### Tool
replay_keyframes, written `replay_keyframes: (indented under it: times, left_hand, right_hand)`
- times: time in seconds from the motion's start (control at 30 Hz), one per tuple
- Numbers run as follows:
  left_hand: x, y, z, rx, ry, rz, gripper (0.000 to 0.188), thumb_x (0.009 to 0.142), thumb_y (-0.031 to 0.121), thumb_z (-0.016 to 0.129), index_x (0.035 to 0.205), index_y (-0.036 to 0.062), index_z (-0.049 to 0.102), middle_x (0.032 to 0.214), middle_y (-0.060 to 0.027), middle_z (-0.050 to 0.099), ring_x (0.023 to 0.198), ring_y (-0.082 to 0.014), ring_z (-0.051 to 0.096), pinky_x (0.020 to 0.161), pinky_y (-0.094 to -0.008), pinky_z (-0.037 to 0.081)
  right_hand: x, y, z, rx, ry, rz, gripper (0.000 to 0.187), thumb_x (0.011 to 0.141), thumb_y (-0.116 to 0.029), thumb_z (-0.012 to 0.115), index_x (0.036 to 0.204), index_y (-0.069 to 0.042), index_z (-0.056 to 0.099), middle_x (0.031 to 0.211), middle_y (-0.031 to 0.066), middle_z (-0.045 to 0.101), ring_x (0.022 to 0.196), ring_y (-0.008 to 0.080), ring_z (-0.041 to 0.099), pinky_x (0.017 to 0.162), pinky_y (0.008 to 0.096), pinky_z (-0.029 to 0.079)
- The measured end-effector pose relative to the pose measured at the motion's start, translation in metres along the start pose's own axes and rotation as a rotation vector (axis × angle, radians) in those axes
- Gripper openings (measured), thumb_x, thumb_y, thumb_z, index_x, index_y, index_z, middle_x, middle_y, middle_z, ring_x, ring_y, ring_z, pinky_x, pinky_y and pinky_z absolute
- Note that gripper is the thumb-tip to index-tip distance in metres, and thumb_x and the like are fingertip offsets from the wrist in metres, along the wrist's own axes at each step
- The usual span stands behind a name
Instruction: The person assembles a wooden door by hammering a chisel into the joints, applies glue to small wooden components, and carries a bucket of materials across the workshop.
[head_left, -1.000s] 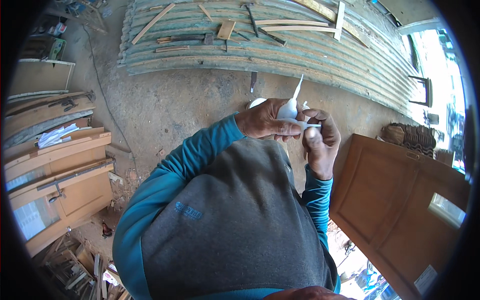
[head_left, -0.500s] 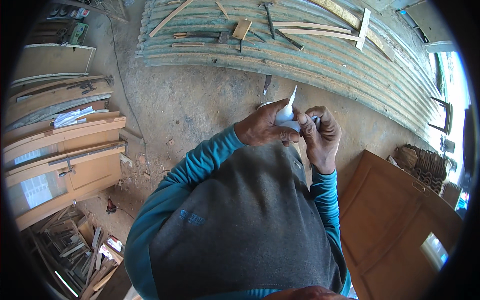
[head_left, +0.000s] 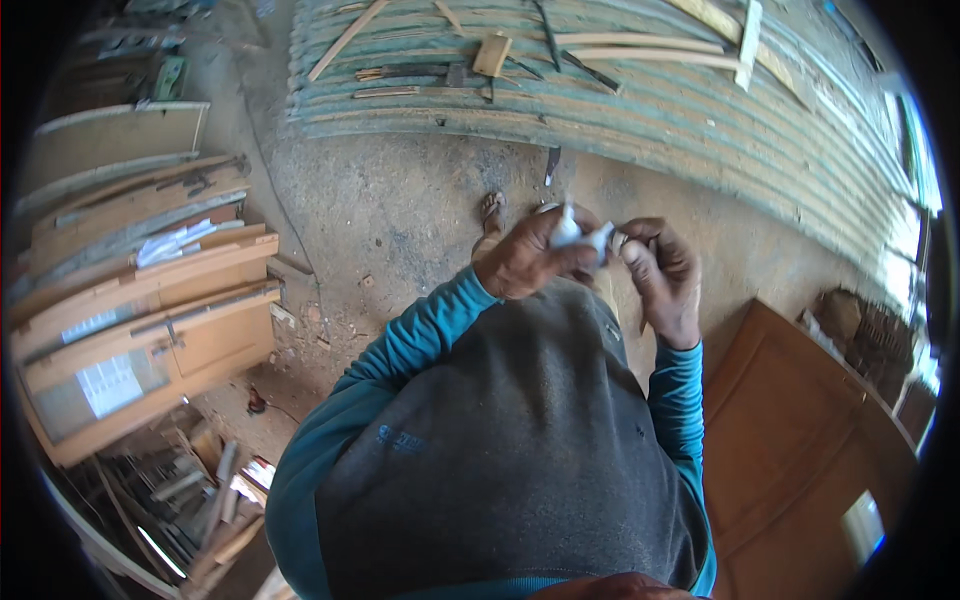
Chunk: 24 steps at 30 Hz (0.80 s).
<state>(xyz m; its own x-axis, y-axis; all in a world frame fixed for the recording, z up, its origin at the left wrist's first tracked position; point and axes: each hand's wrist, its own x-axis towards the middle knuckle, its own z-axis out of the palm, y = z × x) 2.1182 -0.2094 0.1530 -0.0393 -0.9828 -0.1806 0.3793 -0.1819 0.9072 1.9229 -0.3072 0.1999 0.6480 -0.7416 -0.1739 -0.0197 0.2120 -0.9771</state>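
I see the left hand [head_left: 526,259] gripping white bottles [head_left: 566,232]; whether the right hand [head_left: 664,274], half-curled, holds anything I can't tell. Overhard squeezing could cause leaking.

The person's bare left hand [head_left: 535,262] is held out in front of the belly, fingers and thumb curled into a grip. Facing it, just beside, is the bare right hand [head_left: 667,280], raised from the wrist, its thumb and forefinger drawn close; I can't make out whether the tips meet. Both elbows are bent, the left forearm [head_left: 410,340] slanting inward, the right [head_left: 678,400] more upright.
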Motion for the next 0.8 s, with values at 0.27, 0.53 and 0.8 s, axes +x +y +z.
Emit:
replay_keyframes:
  times: [0.27, 0.53, 0.8]
  left_hand:
    - [0.018, 0.018, -0.117, -0.049, 0.087, 0.036, 0.033, 0.099, 0.022, 0.067, 0.126, 0.0036, 0.058, 0.109, -0.0128, 0.068, 0.102, -0.0210, 0.068, 0.080, -0.0331, 0.062]
    - [0.062, 0.029, -0.168, 0.191, -0.151, -0.135, 0.038, 0.101, 0.023, 0.064, 0.128, -0.0027, 0.056, 0.118, -0.0174, 0.068, 0.105, -0.0237, 0.067, 0.084, -0.0373, 0.057]
    - [0.085, 0.010, -0.095, 0.117, -0.322, -0.146, 0.040, 0.102, 0.038, 0.060, 0.124, 0.0059, 0.053, 0.111, -0.0127, 0.062, 0.100, -0.0212, 0.061, 0.080, -0.0339, 0.053]
  right_hand:
    - [-0.007, 0.027, -0.022, -0.062, 0.816, 0.005, 0.032, 0.104, -0.028, 0.061, 0.108, 0.002, 0.068, 0.077, -0.0013, 0.059, 0.061, 0.0047, 0.048, 0.055, 0.0219, 0.037]
    - [-0.061, 0.022, 0.030, 0.247, 1.262, 0.116, 0.025, 0.102, -0.016, 0.053, 0.115, -0.001, 0.067, 0.074, -0.0011, 0.056, 0.056, 0.0015, 0.042, 0.048, 0.0183, 0.030]
    - [-0.127, 0.037, 0.050, -0.123, 1.060, 0.169, 0.028, 0.098, -0.010, 0.054, 0.122, 0.001, 0.061, 0.091, 0.0085, 0.065, 0.082, 0.0135, 0.062, 0.073, 0.0307, 0.053]
